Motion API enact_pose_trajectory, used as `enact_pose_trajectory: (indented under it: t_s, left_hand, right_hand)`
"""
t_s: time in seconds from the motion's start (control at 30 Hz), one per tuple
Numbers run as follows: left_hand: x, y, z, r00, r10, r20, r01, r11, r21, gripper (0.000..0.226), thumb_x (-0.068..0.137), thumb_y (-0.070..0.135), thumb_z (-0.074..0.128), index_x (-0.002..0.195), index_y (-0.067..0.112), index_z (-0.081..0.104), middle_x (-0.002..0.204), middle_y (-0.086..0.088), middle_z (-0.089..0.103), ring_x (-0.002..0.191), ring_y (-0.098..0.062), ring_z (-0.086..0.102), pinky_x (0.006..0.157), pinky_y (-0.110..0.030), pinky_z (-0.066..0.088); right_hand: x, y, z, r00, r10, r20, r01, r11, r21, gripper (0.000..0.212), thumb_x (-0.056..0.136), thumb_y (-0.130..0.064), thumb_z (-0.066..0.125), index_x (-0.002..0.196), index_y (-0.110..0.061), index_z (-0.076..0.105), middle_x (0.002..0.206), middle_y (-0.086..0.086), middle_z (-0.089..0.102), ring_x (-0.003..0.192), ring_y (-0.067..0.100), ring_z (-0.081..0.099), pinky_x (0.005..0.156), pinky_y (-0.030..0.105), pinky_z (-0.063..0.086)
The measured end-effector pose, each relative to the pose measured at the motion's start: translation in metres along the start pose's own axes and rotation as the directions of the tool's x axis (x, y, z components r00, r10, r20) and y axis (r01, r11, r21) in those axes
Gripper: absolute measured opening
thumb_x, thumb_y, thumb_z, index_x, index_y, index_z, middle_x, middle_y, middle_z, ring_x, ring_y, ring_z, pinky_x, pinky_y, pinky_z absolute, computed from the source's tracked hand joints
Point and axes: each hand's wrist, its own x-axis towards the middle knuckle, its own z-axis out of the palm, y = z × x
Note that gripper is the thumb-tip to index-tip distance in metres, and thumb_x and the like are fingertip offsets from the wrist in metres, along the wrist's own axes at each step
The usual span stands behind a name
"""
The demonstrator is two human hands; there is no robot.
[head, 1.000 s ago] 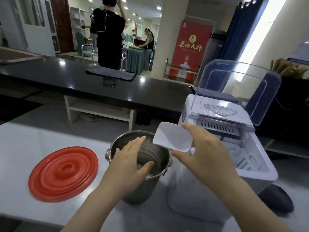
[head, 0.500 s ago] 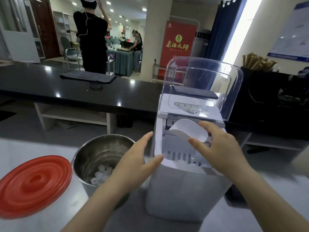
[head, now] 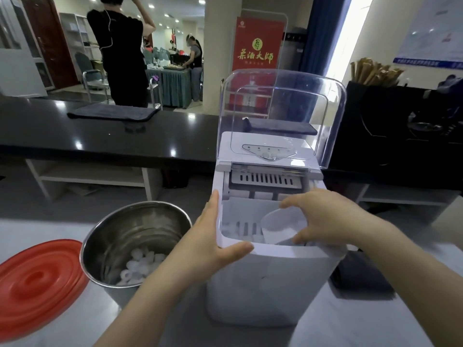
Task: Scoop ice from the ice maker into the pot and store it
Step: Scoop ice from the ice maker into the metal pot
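A white ice maker (head: 270, 284) stands in front of me with its clear lid (head: 283, 113) raised. My right hand (head: 325, 217) holds a white scoop (head: 281, 227) down inside its ice basket. My left hand (head: 213, 244) grips the machine's front left corner, thumb over the rim. To the left stands a steel pot (head: 135, 236) with a small pile of ice pieces (head: 140, 267) at its bottom. The pot's red lid (head: 37, 284) lies flat on the counter at the far left.
A grey counter (head: 350, 326) carries everything. A dark object (head: 360, 276) lies right of the ice maker. Behind runs a black counter (head: 100, 136) with a folded dark cloth (head: 112, 112). Beyond it a person in black (head: 120, 51) stands with their back turned.
My right hand carried the scoop from over the pot across to the ice maker and down into its basket. My left hand left the pot rim and took hold of the machine's corner.
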Motion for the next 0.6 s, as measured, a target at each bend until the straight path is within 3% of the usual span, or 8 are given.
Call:
enact_pose_trajectory:
  t_s: [0.17,0.23,0.33,0.4,0.6]
  left_hand:
    - [-0.002,0.0,0.0,1.0,0.002,-0.013,-0.002,1.0,-0.006,0.117,0.071,0.051,0.074,0.148,0.038,-0.012,0.152,0.029,0.009,0.136,0.008,0.02,0.111,-0.022,0.027]
    - [-0.002,0.0,0.0,1.0,0.001,-0.009,-0.001,1.0,0.001,0.116,0.072,0.05,0.074,0.148,0.038,-0.013,0.152,0.029,0.005,0.137,0.009,0.016,0.111,-0.021,0.024]
    - [-0.002,0.0,0.001,1.0,-0.003,-0.01,0.003,1.0,0.014,0.116,0.072,0.05,0.074,0.147,0.037,-0.013,0.151,0.03,0.002,0.137,0.01,0.013,0.11,-0.018,0.022]
    - [-0.002,0.0,0.001,1.0,0.001,-0.006,-0.001,1.0,0.01,0.116,0.072,0.051,0.074,0.148,0.038,-0.013,0.151,0.031,0.002,0.137,0.009,0.013,0.111,-0.02,0.023]
    - [-0.004,0.001,0.001,1.0,-0.018,-0.02,0.017,1.0,-0.023,0.115,0.071,0.048,0.075,0.148,0.04,-0.01,0.147,0.034,0.004,0.136,0.011,0.014,0.109,-0.017,0.023]
  right_hand:
    - [0.008,-0.009,0.013,0.995,-0.076,0.07,0.077,0.997,-0.006,0.065,0.077,-0.046,0.071,0.135,-0.034,0.046,0.133,-0.011,0.053,0.121,0.017,0.048,0.095,0.035,0.045]
    - [0.014,-0.013,0.019,0.991,-0.101,0.089,0.095,0.993,0.066,0.062,0.078,-0.042,0.071,0.135,-0.032,0.048,0.133,-0.01,0.053,0.12,0.016,0.048,0.095,0.03,0.043]
    - [0.021,-0.023,0.022,0.977,-0.154,0.146,0.124,0.973,0.193,0.055,0.081,-0.036,0.07,0.132,-0.03,0.052,0.127,-0.011,0.057,0.101,0.008,0.05,0.081,0.02,0.035]
    - [0.025,-0.029,0.024,0.972,-0.178,0.151,0.148,0.97,0.192,0.051,0.082,-0.035,0.069,0.131,-0.029,0.053,0.126,-0.01,0.058,0.103,0.009,0.051,0.076,0.018,0.03]
    - [0.027,-0.034,0.026,0.969,-0.193,0.155,0.135,0.937,0.323,0.053,0.08,-0.032,0.072,0.13,-0.028,0.054,0.125,-0.012,0.06,0.103,0.004,0.053,0.081,0.016,0.039]
